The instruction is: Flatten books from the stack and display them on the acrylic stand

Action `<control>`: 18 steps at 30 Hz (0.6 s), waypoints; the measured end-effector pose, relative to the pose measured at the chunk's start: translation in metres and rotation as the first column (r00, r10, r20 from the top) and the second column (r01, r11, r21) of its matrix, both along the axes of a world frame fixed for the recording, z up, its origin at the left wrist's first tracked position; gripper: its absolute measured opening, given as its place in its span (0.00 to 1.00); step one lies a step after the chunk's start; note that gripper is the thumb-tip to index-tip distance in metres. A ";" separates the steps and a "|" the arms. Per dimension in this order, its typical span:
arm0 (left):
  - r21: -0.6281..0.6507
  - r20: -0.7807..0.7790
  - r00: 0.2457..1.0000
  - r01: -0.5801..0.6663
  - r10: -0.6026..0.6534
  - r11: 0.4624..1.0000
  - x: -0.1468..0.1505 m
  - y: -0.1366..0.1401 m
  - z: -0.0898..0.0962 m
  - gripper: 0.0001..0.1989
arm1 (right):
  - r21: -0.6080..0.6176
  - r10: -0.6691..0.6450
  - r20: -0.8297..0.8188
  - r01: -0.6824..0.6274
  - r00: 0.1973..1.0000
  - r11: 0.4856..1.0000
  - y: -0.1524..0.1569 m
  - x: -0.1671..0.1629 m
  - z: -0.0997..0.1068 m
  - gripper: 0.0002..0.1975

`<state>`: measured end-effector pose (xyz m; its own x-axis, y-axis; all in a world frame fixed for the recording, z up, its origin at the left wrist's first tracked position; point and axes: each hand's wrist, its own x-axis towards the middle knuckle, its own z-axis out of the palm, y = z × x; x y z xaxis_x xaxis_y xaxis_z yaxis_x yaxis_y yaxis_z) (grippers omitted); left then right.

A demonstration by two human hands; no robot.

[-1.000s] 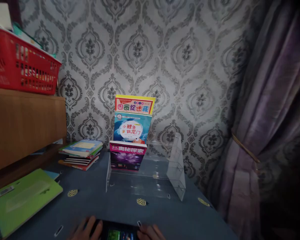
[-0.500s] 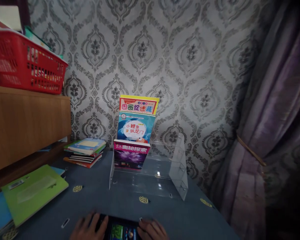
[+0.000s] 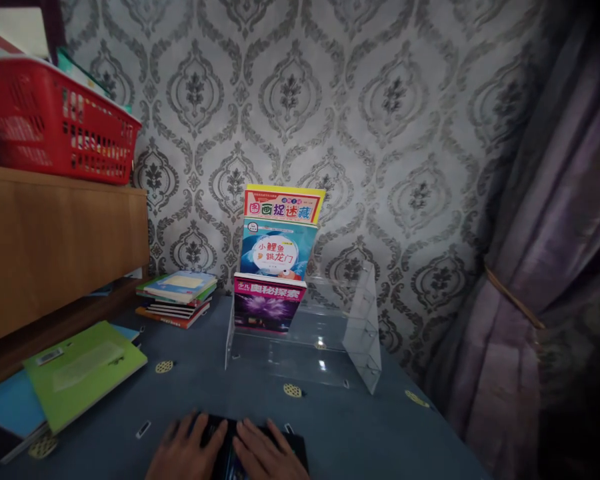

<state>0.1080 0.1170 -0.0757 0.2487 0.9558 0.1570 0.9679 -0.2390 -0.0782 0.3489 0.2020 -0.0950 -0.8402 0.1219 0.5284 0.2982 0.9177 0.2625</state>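
Note:
At the bottom edge of the view, a dark book (image 3: 298, 445) lies on the table, partly cut off by the frame and largely covered by my hands. My left hand (image 3: 187, 448) rests on its left part with the fingers spread. My right hand (image 3: 265, 450) lies flat across its middle, close beside the left one. Beyond them stands a clear acrylic book rack (image 3: 363, 333). Its left side holds a purple magazine (image 3: 267, 308), a blue children's book (image 3: 275, 257) and a yellow-edged picture book (image 3: 285, 205), one above another.
A green book (image 3: 85, 373) overlaps a blue book (image 3: 13, 407) at the left. Farther back is a stack of books (image 3: 177, 297). A red basket (image 3: 90, 133) sits on a wooden cabinet (image 3: 60, 247). A tied curtain (image 3: 505, 373) hangs at the right.
My right hand has slid left from the book's right side onto its middle, covering the bright pictures there. The camera's view has tilted slightly, shifting the scene up and right.

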 end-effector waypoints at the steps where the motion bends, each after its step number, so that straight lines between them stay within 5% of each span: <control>1: 0.006 -0.001 1.000 -0.002 0.002 1.000 0.002 -0.001 0.002 0.34 | -0.046 -0.010 0.013 0.011 1.000 0.999 -0.002 0.004 0.004 0.22; 5: 0.041 -0.019 0.999 -0.050 0.051 0.998 0.014 -0.012 0.019 0.34 | -0.291 -0.033 0.126 0.069 0.991 0.954 -0.025 0.020 0.031 0.31; 8: 0.043 -0.058 0.991 -0.117 0.119 0.992 0.026 -0.024 0.044 0.30 | -0.491 -0.157 0.215 0.245 0.964 0.836 -0.045 0.027 0.055 0.33; 11: -0.028 -0.070 0.992 -0.104 0.102 0.994 0.030 -0.029 0.064 0.26 | -0.589 -0.173 0.213 0.267 0.962 0.763 -0.053 0.028 0.065 0.31; 18: 0.033 -0.010 1.000 0.021 -0.021 0.999 0.016 -0.026 0.062 0.19 | -0.587 -0.159 0.184 0.238 0.970 0.774 -0.051 0.027 0.057 0.29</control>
<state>0.1244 0.0906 -0.0135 0.2705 0.9445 0.1864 0.9618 -0.2565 -0.0959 0.3760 0.1508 -0.0375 -0.8119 0.5516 0.1911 0.4946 0.8240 -0.2765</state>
